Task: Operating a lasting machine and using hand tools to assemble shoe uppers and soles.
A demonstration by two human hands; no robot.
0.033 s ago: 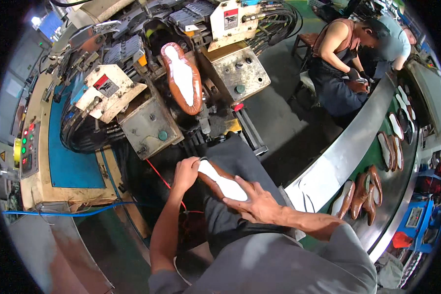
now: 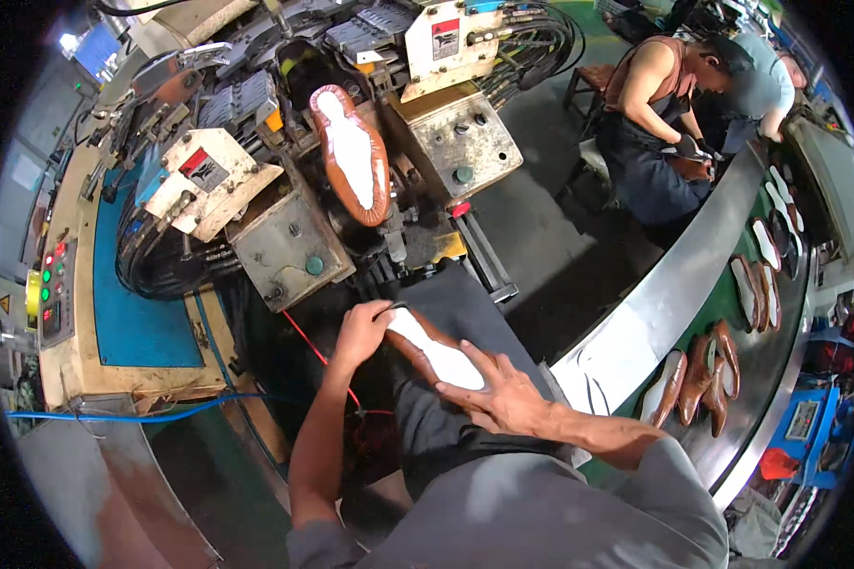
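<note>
A brown leather shoe upper, sole side up with a white insole showing, lies across the dark apron on my lap. My left hand has its fingers closed round the narrow far-left end. Round the wider near-right end goes my right hand, thumb and forefinger spread over the edge of the insole; its other fingers are partly hidden. Ahead of me, a second brown upper with a white insole sits sole up in the middle of a large machine.
Metal control boxes flank the machine's middle. A button panel stands at left, above a blue hose. To the right, a metal-edged conveyor carries several brown shoes. Beyond it a gloved co-worker bends over a shoe.
</note>
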